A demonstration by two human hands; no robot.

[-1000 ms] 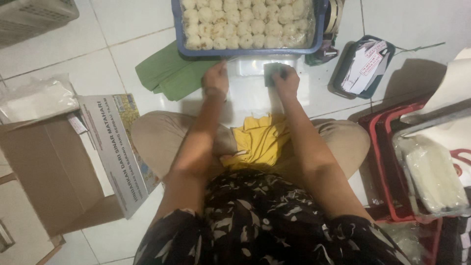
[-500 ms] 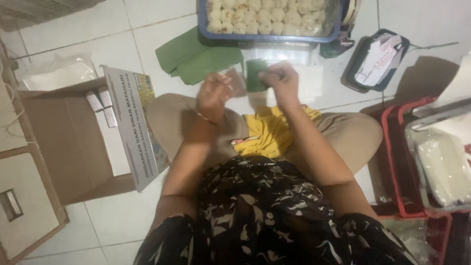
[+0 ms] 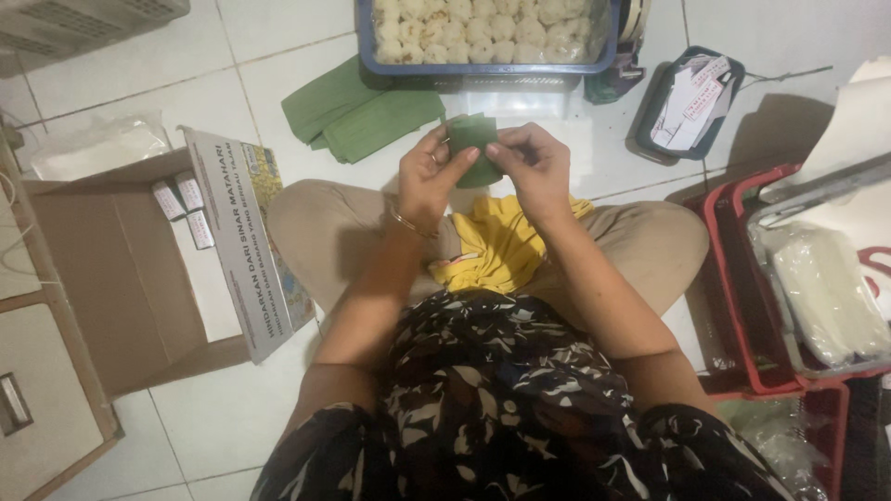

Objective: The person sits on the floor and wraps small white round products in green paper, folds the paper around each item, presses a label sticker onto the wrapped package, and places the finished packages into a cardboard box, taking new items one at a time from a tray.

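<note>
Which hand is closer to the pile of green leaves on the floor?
Left. The left hand holds a folded green piece just right of the leaf pile. The right hand is farther, on the piece's other side.

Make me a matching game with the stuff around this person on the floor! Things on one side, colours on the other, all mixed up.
Things:
1. Folded leaf piece held by the left hand and right hand
2. Cloth on the lap
3. Tray full of pale dumplings
4. Basket at the person's right

Colours:
A. Blue
B. Red
C. Green
D. Yellow

Pairs: 1-C, 2-D, 3-A, 4-B
</note>
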